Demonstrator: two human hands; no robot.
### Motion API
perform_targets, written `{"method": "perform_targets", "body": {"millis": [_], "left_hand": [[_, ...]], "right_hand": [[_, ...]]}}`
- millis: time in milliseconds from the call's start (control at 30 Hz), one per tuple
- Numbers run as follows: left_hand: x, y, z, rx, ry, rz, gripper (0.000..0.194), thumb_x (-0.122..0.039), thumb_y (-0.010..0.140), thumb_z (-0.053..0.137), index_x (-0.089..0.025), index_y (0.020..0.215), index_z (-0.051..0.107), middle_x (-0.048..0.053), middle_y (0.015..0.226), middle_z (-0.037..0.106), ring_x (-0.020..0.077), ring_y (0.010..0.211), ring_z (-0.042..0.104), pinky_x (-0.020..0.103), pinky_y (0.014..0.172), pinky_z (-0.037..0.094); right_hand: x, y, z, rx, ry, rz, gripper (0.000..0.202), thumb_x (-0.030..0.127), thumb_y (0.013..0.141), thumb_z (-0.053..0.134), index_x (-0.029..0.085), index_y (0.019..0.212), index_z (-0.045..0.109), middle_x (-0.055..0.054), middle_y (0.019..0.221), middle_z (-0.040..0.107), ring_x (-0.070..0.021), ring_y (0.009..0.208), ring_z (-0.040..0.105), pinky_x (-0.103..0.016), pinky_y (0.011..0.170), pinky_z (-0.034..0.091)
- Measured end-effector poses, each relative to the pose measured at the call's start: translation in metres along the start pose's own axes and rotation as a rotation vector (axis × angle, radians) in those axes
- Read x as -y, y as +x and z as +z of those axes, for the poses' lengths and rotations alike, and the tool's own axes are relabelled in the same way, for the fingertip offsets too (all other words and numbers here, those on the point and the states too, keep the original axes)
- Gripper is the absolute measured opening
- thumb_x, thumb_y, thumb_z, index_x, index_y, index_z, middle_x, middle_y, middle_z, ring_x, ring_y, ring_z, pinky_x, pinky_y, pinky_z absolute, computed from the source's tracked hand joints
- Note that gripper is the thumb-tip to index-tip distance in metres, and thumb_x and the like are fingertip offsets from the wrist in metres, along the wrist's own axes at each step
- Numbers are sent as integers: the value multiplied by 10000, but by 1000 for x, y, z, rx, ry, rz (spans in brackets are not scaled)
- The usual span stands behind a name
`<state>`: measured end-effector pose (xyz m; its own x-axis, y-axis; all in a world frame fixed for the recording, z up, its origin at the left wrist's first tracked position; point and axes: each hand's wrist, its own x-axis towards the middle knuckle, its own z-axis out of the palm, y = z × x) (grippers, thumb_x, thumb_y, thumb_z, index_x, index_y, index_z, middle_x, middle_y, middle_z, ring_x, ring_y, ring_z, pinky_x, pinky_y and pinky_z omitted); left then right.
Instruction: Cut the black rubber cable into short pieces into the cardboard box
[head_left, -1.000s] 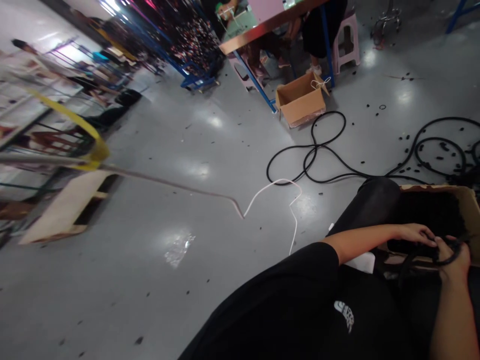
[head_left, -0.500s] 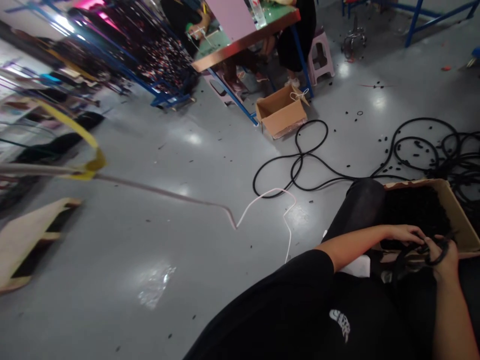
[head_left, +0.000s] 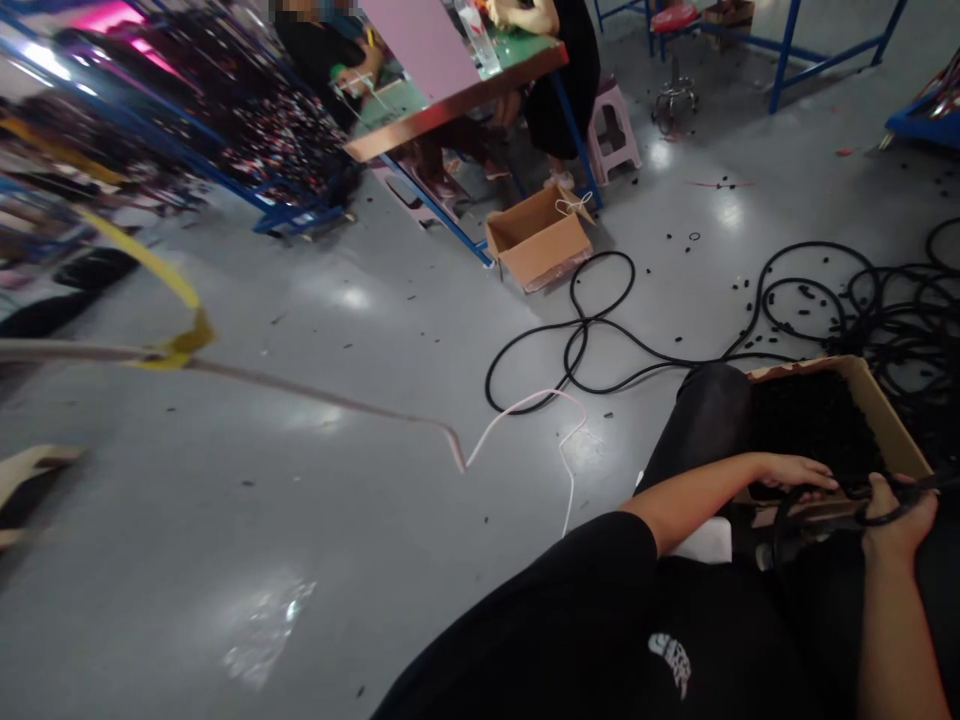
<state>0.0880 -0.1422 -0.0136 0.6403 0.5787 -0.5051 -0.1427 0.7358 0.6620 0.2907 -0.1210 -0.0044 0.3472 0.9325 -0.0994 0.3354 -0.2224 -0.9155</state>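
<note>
Over the near edge of a cardboard box (head_left: 896, 415), my left hand (head_left: 799, 473) is closed on a black hose (head_left: 780, 525), which bends down toward my lap. Close on its right, my right hand (head_left: 904, 525) is wrapped around what looks like a pair of black scissors (head_left: 889, 517), with a dark loop handle around the fingers. The blades are hard to make out against the dark background. Many small black pieces (head_left: 814, 425) fill the box, which stands by my knee.
Long coils of black hose (head_left: 600, 320) lie on the floor ahead and to the right, with loose black bits among them. An opened carton (head_left: 544, 245) stands by a green-topped table (head_left: 517, 75) where people sit. A pale cord (head_left: 570, 470) with yellow tape (head_left: 184, 340) hangs across the left.
The view has turned a little to the right. My hands have moved slightly apart, with the right hand shifting outward and its scissors lying flatter.
</note>
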Motion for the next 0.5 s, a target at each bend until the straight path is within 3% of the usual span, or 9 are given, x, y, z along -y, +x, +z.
{"method": "perform_targets", "body": {"millis": [100,200,300,367,500], "left_hand": [[-10,-9,2,-256,-56,121,236,-380,1267,680,-190,1128,694,-83,749,490,85,579,456,186,563,388],[-18,-18,-1,-500,-58,148,257,-363,1333,506,-198,1222,669,-97,770,455,82,550,436,189,546,376],[-24,-25,-6,-568,-56,153,294,-384,1338,480,-191,1233,675,-103,759,441,80,542,397,174,526,326],[-28,-28,-10,-637,-68,161,261,-315,1322,482,-190,1161,645,-96,758,482,83,560,417,165,532,330],[-33,-35,-17,-758,-86,195,208,-203,1267,540,-213,1060,545,-89,788,550,71,592,450,155,562,352]], "right_hand": [[7,-8,-1,56,122,154,697,506,528,848,317,1126,544,1,950,661,-264,831,722,-452,799,640],[7,-18,-1,230,119,220,798,563,491,920,288,1177,617,-3,922,731,-238,780,747,-338,697,585],[4,-26,-3,406,43,216,853,622,498,992,242,1205,701,-57,959,801,-272,813,822,-352,723,633],[3,-31,-4,485,17,229,891,660,493,1022,225,1214,732,-70,966,813,-293,815,849,-368,723,654],[4,-36,-10,530,-38,310,940,676,454,1028,239,1227,723,-25,862,775,-289,709,813,-379,657,634]]}}
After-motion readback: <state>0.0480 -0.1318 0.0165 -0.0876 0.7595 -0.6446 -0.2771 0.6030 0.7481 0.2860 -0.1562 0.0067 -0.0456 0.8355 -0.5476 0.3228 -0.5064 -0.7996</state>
